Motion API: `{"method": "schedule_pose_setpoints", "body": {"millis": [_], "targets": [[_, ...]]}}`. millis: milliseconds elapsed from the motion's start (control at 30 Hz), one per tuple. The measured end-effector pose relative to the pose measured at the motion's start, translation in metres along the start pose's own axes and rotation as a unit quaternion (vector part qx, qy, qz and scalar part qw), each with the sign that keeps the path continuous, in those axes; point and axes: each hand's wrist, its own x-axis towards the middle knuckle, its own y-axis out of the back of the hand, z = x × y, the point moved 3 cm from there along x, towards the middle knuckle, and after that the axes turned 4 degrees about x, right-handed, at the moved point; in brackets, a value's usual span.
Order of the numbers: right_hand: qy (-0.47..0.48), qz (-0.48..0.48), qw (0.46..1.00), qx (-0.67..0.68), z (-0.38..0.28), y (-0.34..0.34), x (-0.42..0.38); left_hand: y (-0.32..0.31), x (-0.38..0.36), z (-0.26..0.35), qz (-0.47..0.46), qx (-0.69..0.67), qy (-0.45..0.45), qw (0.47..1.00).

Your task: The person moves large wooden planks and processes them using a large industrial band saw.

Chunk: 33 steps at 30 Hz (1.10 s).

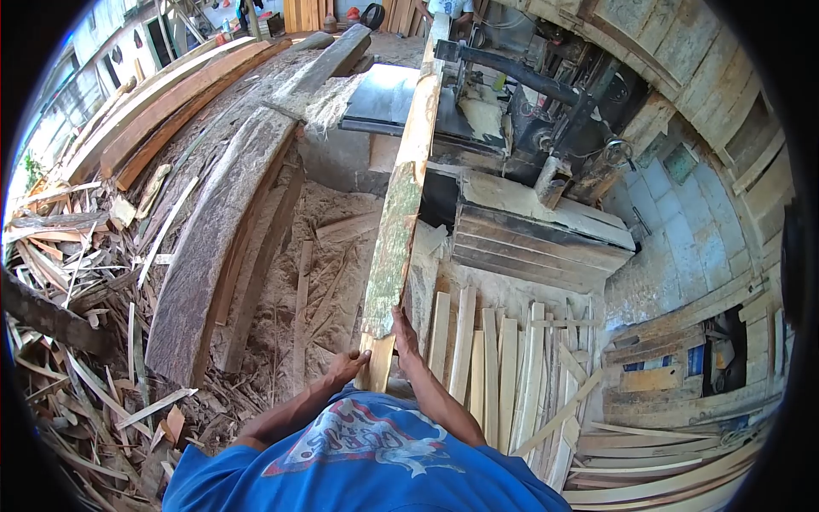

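Note:
A long wooden plank with rough, greenish bark on its upper face stretches from my waist away over the machine table. At the near end, my left hand is closed on its left edge, with the fingers partly hidden. My right hand holds the opposite edge slightly farther forward, its fingers partly out of sight under the wood. Beyond the machine, another person stands at the plank's far end; that person's grip is hard to make out.
Left of me lie a thick sawn slab and heaped wood offcuts. Several pale strips lie to the right on the sawdust. The saw machine has a handwheel and a boarded base.

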Motion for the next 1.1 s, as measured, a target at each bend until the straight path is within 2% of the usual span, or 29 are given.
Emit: {"method": "schedule_pose_setpoints", "body": {"millis": [67, 167, 233, 333, 500, 567, 633, 700, 767, 867, 933, 1100], "targets": [[-0.010, 0.007, 1.000, 0.012, 0.008, 0.000, -0.014, -0.006, -0.010, -0.012, -0.005, -0.021, -0.008, 1.000], [0.012, 0.002, 0.999, -0.041, 0.031, 0.007, -0.027, -0.007, -0.043, -0.011, -0.024, -0.032, -0.004, 0.999], [0.001, 0.015, 1.000, -0.027, 0.028, 0.002, -0.047, -0.009, -0.054, -0.018, -0.034, -0.022, 0.002, 0.999], [-0.017, 0.005, 1.000, 0.012, 0.030, -0.003, -0.076, -0.013, -0.066, -0.031, -0.028, -0.002, -0.040, 0.999], [-0.015, -0.003, 1.000, 0.011, 0.062, 0.003, -0.102, -0.012, -0.122, -0.030, -0.022, 0.006, 0.012, 1.000], [-0.011, -0.015, 0.999, 0.027, 0.072, 0.003, -0.116, -0.026, -0.115, -0.069, -0.022, -0.024, 0.007, 0.999], [-0.031, 0.027, 0.999, -0.023, 0.094, 0.010, -0.124, -0.032, -0.131, -0.077, -0.024, -0.055, 0.002, 0.998], [-0.024, 0.028, 0.999, -0.023, 0.114, 0.017, -0.133, -0.036, -0.153, -0.083, -0.079, -0.079, 0.032, 0.993], [-0.017, 0.027, 0.999, -0.022, 0.133, 0.022, -0.141, -0.047, -0.155, -0.114, -0.075, -0.073, 0.028, 0.994], [-0.003, 0.000, 1.000, -0.024, 0.159, 0.028, -0.164, -0.052, -0.191, -0.119, -0.080, -0.071, 0.037, 0.994], [0.008, 0.037, 0.999, -0.010, 0.171, 0.027, -0.181, -0.057, -0.205, -0.135, -0.080, -0.064, 0.047, 0.994], [0.021, 0.013, 1.000, 0.004, 0.178, 0.023, -0.236, -0.068, -0.246, -0.157, -0.075, -0.064, 0.055, 0.994]]}}
